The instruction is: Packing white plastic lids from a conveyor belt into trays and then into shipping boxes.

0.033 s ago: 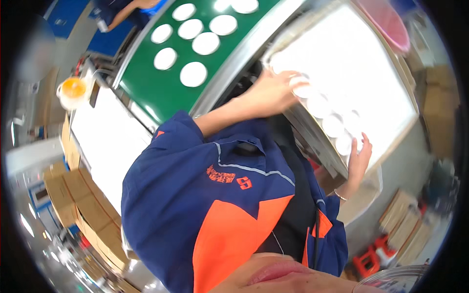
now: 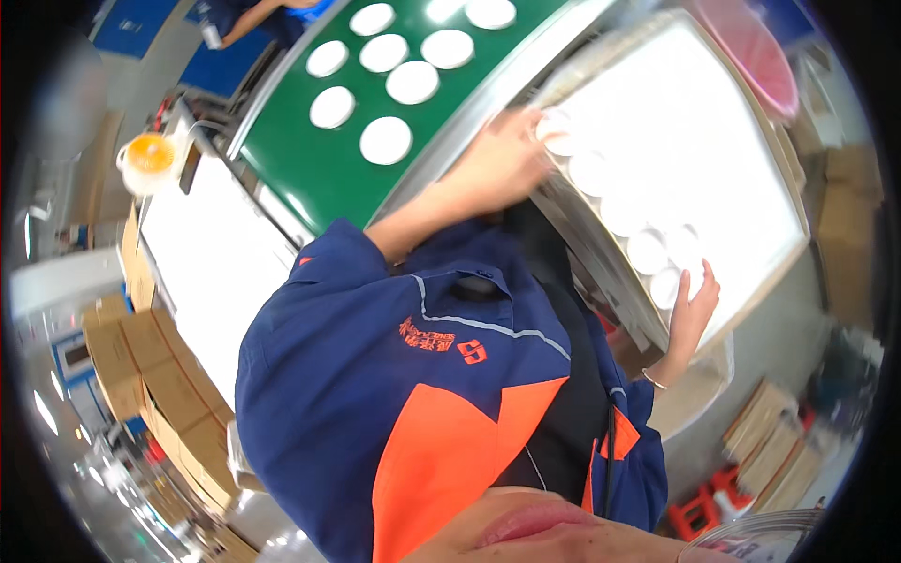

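Note:
My left hand (image 2: 511,158), smeared by motion, is at the near left corner of a bright white work surface (image 2: 723,141). Its fingertips reach the edge of a white round disc (image 2: 557,132); whether they grip it is hidden by blur and glare. From there, more white discs (image 2: 648,251) run in a row along the near edge toward my right hand (image 2: 693,308). The right hand has its fingers spread, the tips beside or touching the last disc (image 2: 664,288) of the row, with nothing held.
To the left runs a green conveyor belt (image 2: 310,174) with several white discs (image 2: 386,140) lying apart. A pink tub (image 2: 751,56) stands beyond the work surface. Cardboard boxes (image 2: 141,366) are at the left, a red stool (image 2: 709,502) at lower right. Another person's arm (image 2: 249,21) shows far left.
My left hand has drawn back up and left along the row, and a disc now shows at its fingertips. My right hand stays by the row's other end. The whole view has shifted slightly.

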Action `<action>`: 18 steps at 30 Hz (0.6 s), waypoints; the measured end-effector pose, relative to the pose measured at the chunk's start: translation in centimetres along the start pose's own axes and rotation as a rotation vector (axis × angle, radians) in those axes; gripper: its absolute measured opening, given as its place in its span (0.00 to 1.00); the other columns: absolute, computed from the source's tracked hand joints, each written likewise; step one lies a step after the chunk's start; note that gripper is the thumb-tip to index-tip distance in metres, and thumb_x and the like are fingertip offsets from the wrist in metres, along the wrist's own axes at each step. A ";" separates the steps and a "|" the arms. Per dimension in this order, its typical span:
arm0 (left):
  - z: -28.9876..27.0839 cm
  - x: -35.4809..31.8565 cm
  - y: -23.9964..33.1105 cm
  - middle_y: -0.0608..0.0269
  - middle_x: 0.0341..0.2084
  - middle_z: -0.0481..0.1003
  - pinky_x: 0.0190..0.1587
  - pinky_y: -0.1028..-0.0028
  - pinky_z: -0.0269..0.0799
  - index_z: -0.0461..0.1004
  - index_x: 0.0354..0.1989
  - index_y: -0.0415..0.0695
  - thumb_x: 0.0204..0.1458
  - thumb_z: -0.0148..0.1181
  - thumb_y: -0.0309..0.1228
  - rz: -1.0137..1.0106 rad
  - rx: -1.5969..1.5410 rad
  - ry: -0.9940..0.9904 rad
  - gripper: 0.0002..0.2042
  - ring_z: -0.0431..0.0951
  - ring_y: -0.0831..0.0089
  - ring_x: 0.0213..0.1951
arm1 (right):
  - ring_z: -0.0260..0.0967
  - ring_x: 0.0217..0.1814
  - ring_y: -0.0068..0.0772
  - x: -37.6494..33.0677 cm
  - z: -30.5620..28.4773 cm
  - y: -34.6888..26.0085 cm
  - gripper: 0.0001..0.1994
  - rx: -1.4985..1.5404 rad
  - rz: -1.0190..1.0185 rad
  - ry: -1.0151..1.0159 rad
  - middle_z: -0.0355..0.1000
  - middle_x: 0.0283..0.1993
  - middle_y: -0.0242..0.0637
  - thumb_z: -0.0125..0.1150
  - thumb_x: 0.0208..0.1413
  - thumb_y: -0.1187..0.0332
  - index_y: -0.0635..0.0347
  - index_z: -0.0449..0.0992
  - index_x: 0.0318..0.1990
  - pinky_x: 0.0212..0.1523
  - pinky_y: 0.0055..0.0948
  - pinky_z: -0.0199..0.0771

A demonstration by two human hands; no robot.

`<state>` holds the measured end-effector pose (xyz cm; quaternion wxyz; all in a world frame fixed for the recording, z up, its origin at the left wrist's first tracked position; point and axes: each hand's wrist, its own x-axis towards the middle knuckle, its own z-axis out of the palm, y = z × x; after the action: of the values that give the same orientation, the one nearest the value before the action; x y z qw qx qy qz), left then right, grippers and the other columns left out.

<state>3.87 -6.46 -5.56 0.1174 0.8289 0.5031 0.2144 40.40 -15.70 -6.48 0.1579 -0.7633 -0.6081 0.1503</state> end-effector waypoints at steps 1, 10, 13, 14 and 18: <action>-2.4 -1.7 -3.3 0.47 0.58 0.62 0.63 0.43 0.47 0.59 0.63 0.53 0.50 0.60 0.42 -0.135 0.098 0.032 0.30 0.56 0.49 0.64 | 0.57 0.63 0.51 0.6 0.6 -0.3 0.24 -0.040 -0.034 0.152 0.61 0.60 0.51 0.53 0.59 0.57 0.58 0.64 0.60 0.61 0.44 0.57; -6.6 -13.5 -16.5 0.37 0.52 0.64 0.59 0.50 0.55 0.61 0.62 0.51 0.51 0.59 0.49 -0.641 0.263 0.103 0.31 0.63 0.44 0.56 | 0.39 0.71 0.63 3.5 8.7 -0.3 0.27 -0.131 -0.171 0.345 0.53 0.66 0.51 0.49 0.61 0.49 0.52 0.62 0.63 0.67 0.57 0.42; -6.6 -12.8 -16.7 0.47 0.40 0.69 0.50 0.56 0.64 0.64 0.58 0.49 0.54 0.55 0.33 -0.541 0.365 0.123 0.22 0.71 0.50 0.45 | 0.40 0.71 0.62 3.4 8.7 -0.5 0.26 -0.084 -0.134 0.332 0.54 0.65 0.51 0.49 0.61 0.49 0.52 0.64 0.62 0.68 0.57 0.42; -6.7 -12.7 -16.9 0.49 0.37 0.70 0.47 0.58 0.66 0.65 0.57 0.49 0.53 0.54 0.26 -0.538 0.297 0.086 0.21 0.72 0.51 0.43 | 0.40 0.71 0.62 3.3 9.1 -0.1 0.26 -0.101 -0.128 0.339 0.54 0.65 0.51 0.48 0.61 0.49 0.52 0.64 0.61 0.68 0.57 0.42; -7.9 -12.2 -17.6 0.50 0.35 0.70 0.45 0.58 0.69 0.63 0.56 0.49 0.52 0.51 0.20 -0.421 0.274 0.070 0.22 0.73 0.51 0.41 | 0.40 0.71 0.62 3.2 9.1 -0.3 0.25 -0.120 -0.119 0.345 0.55 0.65 0.50 0.48 0.61 0.49 0.52 0.65 0.61 0.67 0.57 0.42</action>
<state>-18.56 -9.19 -8.72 0.0287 0.7063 0.6926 0.1436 37.02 -11.98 -14.67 0.2227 -0.7485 -0.6240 -0.0289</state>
